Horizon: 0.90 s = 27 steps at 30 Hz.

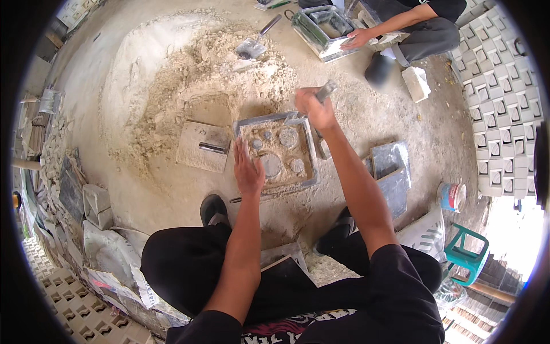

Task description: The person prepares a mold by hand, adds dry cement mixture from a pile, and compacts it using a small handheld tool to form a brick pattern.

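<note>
The person is squatting over a square metal mould [279,150] lying flat on the ground, approx. centre of view. The left hand [248,170] is resting open, fingers straight and together, palm down on the mould's 9 o'clock edge, gripping nothing. The right hand [314,109] is closed in a fist round the handle of a small metal tool [326,91], poss. a trowel, held over the mould's 1 o'clock corner; the blade end is not showing clearly. Inside the mould, sandy mix is covering most of the floor, w/ several round grey studs [288,137] showing through, so filling is judged partly done: mix is in, but not yet level w/ the rim. At 9 o'clock of the mould a flat board [201,146] w/ a short handle is lying on the ground. At 11 o'clock the big heap of dry mix [200,69] is spreading out, a trowel [255,43] lying on it. At 1 o'clock another person's hand [358,39] is pressing on a second mould [324,30]. At 3 o'clock, spare metal plates [391,169] are stacked; finished blocks [504,97] are lining the far right.
</note>
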Tool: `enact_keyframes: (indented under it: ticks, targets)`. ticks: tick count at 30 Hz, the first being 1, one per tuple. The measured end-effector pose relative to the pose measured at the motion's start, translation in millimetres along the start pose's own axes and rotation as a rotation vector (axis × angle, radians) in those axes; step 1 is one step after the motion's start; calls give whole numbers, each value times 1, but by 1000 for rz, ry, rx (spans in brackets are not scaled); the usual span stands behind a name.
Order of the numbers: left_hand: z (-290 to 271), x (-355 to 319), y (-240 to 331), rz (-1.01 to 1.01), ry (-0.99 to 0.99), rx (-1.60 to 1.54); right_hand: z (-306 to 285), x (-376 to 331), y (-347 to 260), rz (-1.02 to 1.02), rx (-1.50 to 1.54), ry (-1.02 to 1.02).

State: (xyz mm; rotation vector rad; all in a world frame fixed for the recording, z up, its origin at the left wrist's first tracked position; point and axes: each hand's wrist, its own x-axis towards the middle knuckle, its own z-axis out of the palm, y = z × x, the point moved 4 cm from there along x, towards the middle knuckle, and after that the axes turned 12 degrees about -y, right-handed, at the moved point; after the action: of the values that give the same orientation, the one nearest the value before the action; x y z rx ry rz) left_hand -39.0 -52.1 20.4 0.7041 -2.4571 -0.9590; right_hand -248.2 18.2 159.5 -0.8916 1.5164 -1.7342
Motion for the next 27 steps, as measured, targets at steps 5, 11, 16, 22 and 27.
enact_keyframes:
  ticks: [5, 11, 16, 22, 27]
  targets:
    - [-1, 2, 5, 9, -9, -2, -24, 3, 7, -79, -52, -107]
    - [1, 4, -1, -14, -14, -10, -19, 4, 5, -9, -80, -100]
    - [-2, -1, 5, -53, -37, -60, -12, 4, -1, -21, -62, -91]
    - [-4, 0, 4, -65, -36, -51, -5, 8, 9, -36, -115, -102]
    - [-3, 2, 4, -49, -26, -54, 3, 10, 9, -30, -102, -192]
